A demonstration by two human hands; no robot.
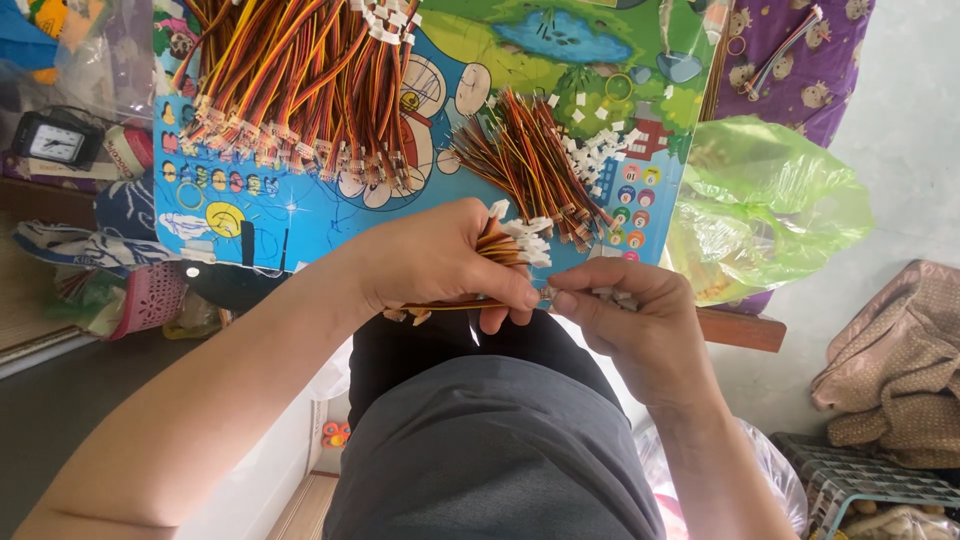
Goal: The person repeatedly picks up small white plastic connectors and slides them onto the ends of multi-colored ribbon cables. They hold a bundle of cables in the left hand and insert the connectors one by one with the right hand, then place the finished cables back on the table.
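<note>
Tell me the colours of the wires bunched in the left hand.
Red, yellow and dark brown-black wires with white plug ends, seen in the head view.

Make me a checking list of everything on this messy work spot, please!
Surface: a colourful cartoon board lies across the lap area as the worktop.
Job's things: a small wire bundle with white plugs, gripped in the left hand; the right hand pinches tiny white connectors at its end.
Clutter: a big wire pile and a smaller wire pile on the board, with loose white connectors.
Hands: both closed around the work.
Cables: red, yellow and black wires only, no power cords seen.
Surroundings: green plastic bag, black clock, pink basket, brown dotted cloth.
</note>
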